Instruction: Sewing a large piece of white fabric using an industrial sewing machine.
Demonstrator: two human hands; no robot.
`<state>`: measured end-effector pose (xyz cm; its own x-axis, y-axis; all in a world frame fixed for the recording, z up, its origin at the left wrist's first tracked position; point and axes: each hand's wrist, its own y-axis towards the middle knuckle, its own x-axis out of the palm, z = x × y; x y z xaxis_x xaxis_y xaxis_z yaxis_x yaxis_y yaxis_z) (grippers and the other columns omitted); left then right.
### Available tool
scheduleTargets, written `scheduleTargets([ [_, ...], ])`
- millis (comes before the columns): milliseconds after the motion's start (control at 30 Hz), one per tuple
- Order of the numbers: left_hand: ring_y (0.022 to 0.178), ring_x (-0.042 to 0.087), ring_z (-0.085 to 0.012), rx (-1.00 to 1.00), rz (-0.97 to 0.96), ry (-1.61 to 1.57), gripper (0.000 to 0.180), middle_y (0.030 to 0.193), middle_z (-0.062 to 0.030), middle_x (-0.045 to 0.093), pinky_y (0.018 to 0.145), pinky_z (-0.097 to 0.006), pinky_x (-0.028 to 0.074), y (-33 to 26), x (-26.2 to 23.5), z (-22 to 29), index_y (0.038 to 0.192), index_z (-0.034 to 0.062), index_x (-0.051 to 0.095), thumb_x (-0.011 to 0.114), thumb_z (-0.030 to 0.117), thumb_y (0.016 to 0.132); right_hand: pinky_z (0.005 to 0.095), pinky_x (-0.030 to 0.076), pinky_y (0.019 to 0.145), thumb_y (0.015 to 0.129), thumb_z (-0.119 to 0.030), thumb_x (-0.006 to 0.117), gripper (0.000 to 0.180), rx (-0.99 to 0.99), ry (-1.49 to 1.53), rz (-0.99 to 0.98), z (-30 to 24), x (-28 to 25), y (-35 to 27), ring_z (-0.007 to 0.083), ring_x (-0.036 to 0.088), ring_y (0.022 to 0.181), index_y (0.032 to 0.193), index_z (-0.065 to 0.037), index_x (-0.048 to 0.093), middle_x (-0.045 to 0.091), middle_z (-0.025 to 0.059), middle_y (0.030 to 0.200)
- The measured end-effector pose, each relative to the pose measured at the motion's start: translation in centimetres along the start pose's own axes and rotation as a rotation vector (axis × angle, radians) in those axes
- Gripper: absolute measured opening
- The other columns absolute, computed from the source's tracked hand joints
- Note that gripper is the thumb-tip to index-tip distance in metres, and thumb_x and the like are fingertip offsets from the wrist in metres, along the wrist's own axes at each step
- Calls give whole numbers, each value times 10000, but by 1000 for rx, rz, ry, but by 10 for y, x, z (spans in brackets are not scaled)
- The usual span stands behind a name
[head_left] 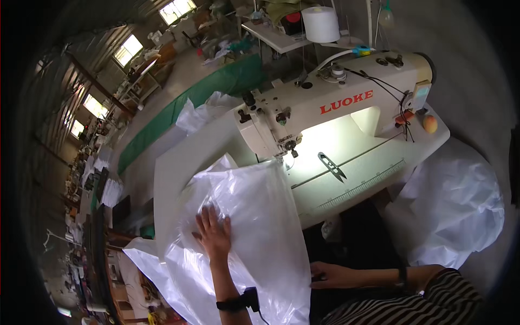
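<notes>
Plastic sheet (244, 216) before sewing machine (325, 103) (on table (179, 162))

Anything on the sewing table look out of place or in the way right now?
Only the small black thread snips, lying loose on the white machine bed, right of the needle. The clear plastic sheet bunches under the left hand; no damage shows.

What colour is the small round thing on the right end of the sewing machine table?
Orange, a small round ball, clearest in the head view.

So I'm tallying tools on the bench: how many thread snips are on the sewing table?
1. A single pair of black thread snips lies on the white sewing table, right of the needle, below the machine's arm. The clear plastic sheet could be hiding others.
</notes>
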<state>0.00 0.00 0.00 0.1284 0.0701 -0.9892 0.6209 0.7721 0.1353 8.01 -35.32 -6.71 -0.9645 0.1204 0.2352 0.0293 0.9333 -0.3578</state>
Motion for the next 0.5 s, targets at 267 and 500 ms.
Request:
scheduleTargets([
  [267,1470,248,-335,-102,65,54,607,1570,-45,338,1089,-706,190,-13,-2,-70,1487,241,400,486,534,962,321,508,892,1008,-265,568,323,128,114,-36,-14,-11,-49,152,605,995,1181,5,603,653,74,1098],
  [500,1262,507,-402,209,403,-460,388,1359,-168,549,1052,-510,409,-71,-70,1,1245,41,564,638,92,867,313,529,864,1002,-217,574,379,100,145,229,-30,-28,-74,156,610,994,1308,-6,502,628,94,1139],
])
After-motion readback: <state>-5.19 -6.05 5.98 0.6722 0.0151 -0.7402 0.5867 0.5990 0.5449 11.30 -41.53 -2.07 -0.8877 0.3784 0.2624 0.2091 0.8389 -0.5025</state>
